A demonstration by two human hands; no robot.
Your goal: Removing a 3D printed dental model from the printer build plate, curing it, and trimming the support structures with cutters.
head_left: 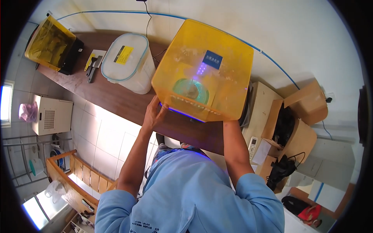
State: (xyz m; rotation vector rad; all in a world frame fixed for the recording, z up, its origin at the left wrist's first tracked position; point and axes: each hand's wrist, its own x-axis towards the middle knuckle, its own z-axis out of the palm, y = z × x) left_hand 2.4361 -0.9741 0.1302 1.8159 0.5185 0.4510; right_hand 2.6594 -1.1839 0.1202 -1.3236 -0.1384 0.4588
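A large translucent yellow cover [202,39] sits on the brown table [112,99] in front of me. Purple light and a round teal shape [182,91] show through it. My left hand [154,112] grips the cover's lower left corner with thumb and fingers. My right hand [229,125] is under or behind the cover's lower right; its fingers are hidden. Left of the cover stands a white lidded container [123,70] with a yellow label.
A yellow-and-black machine [48,42] and scrapers [93,64] occupy the table's left. At right are open cardboard boxes [305,101], black bags [281,171] and a white remote [252,147]. A wooden railed frame [66,163] and a white cabinet [52,116] stand at left.
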